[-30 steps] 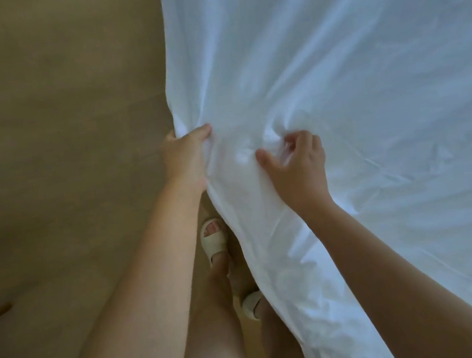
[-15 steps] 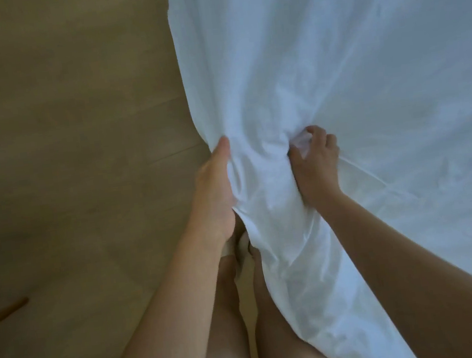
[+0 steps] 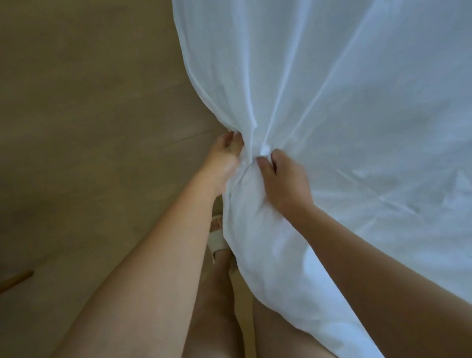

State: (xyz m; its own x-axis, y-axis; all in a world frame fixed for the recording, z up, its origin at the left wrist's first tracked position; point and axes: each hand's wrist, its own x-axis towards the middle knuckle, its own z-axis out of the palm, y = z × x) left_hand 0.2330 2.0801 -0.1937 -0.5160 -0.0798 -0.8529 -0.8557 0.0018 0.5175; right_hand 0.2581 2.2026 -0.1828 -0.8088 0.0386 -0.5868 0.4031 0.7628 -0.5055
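Note:
A large white sheet [image 3: 350, 75] fills the right side of the head view and hangs down over my legs. Its near edge is bunched into a tight gather between my hands. My left hand [image 3: 225, 159] grips the left side of the gather, its fingers curled into the cloth. My right hand [image 3: 284, 180] pinches the gather from the right, thumb and curled fingers closed on the folds. The two hands sit close together, almost touching. Creases fan out from the gather across the sheet.
A tan wooden floor [image 3: 66, 110] covers the left half. A thin wooden stick or leg [image 3: 3, 287] lies at the left edge. My legs and a white sandal [image 3: 217, 240] stand below the hands, beside the hanging cloth.
My hands have drawn closer together, bunching the sheet's edge into a tighter gather. The left hand shifted from the flat edge to a grip under the gather.

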